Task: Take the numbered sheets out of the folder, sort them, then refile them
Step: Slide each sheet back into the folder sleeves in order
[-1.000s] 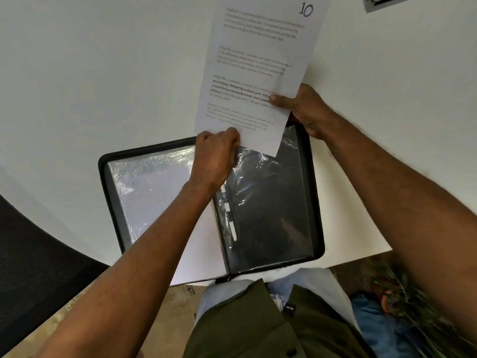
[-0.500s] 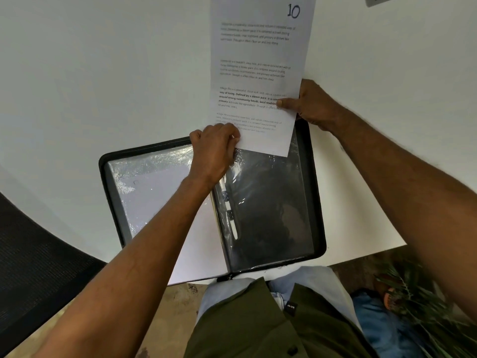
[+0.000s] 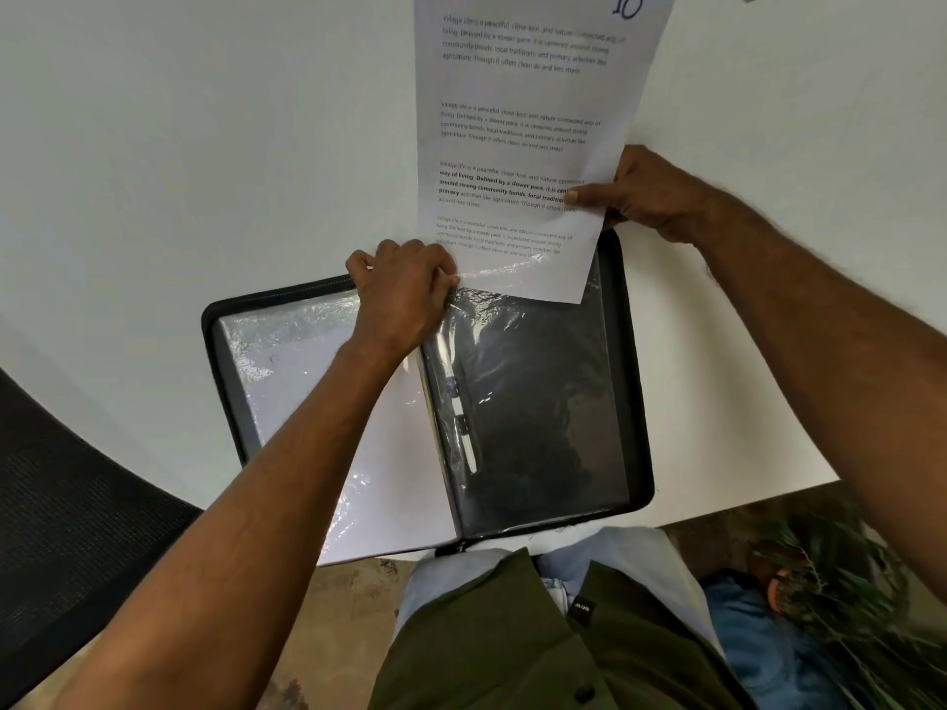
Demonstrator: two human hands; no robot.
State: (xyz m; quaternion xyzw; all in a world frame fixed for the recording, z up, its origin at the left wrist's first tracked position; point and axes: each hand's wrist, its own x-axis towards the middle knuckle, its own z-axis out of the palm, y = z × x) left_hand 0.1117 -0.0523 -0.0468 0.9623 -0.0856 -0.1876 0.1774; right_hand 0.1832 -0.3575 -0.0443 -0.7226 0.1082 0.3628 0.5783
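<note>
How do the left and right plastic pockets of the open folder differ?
The left pocket looks pale, with a white sheet inside it; the right pocket looks dark, nearly empty. Only the bottom edge of the sheet marked 10 sits in the right pocket's mouth, pinched by the right hand. The left hand grips the plastic at the top of the right pocket, by the spine; the left pocket lies under its forearm. Both are shiny, crinkled and clear.
</note>
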